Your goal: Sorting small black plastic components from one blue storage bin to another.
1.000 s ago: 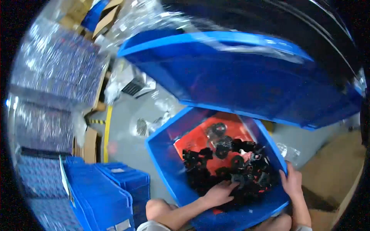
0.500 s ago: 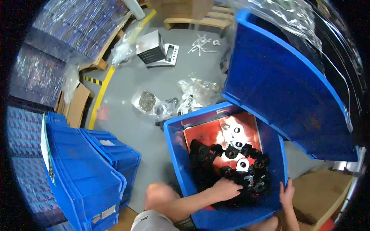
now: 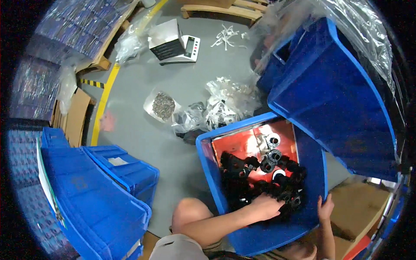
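Observation:
A deep blue plastic bin [image 3: 211, 177] stands between my knees, tilted in the view. Its floor shows a shiny red sheet [image 3: 225, 145]. Dark molded parts [image 3: 242, 184] with round holes are heaped on the near side, and a white ring-shaped part [image 3: 279, 174] lies among them. My left hand [image 3: 265, 208] reaches into the heap with curled fingers; the fingertips sink among the dark parts, so what they hold is hidden. At the right side of the bin, my right hand [image 3: 324, 209] grips the blue rim.
Blue bins [image 3: 99, 195] stack at left; another large blue bin [image 3: 333, 95] leans at far right. A scale [image 3: 190, 50] carries a box [image 3: 167, 41]. On the floor lie a bag of small metal pieces [image 3: 162, 106] and clear plastic bags [image 3: 225, 102]. A cardboard box [image 3: 359, 203] stands at right.
The whole view has shifted slightly. Inside the bin, some dark parts and the white ring have moved toward the far side. My left hand stays in the heap, and my right hand keeps the rim.

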A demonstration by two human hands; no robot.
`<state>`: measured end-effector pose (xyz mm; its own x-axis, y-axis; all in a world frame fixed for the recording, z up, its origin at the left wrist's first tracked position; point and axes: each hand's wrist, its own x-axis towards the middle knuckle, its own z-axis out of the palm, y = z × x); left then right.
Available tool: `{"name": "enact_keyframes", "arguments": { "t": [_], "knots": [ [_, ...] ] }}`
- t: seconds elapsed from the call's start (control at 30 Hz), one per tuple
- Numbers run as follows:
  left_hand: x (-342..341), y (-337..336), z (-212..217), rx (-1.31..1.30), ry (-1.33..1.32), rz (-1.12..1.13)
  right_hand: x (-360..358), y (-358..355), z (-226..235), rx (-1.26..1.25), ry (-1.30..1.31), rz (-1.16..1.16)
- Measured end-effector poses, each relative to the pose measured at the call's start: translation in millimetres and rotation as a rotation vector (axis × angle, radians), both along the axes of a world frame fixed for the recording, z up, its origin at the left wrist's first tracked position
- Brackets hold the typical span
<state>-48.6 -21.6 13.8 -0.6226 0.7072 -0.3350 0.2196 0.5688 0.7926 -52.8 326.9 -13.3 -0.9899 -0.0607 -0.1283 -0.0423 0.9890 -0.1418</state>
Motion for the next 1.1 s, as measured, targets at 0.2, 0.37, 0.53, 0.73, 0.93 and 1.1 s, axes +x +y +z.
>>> {"name": "enact_keyframes", "arguments": {
  "t": [0.2,0.37,0.53,0.73,0.93,1.1],
  "knots": [
    [-5,7,2,0.117,-0.104,-0.028,3,16,-9,0.124,0.039,-0.053],
    [10,14,-12,0.109,-0.043,-0.216,-9,-6,-7,0.215,0.169,-0.079],
    [18,15,-14,0.106,-0.017,-0.415,-8,-14,-8,0.214,0.106,-0.166],
    [29,2,-30,0.218,-0.110,-0.352,2,1,-8,0.266,0.160,-0.149],
    [13,-26,-39,-0.272,-0.339,-0.770,-6,-10,-3,0.242,0.151,-0.140],
    [37,-7,-50,-0.249,-0.382,-0.951,-3,-8,-8,0.216,0.171,-0.156]
  ]
}}
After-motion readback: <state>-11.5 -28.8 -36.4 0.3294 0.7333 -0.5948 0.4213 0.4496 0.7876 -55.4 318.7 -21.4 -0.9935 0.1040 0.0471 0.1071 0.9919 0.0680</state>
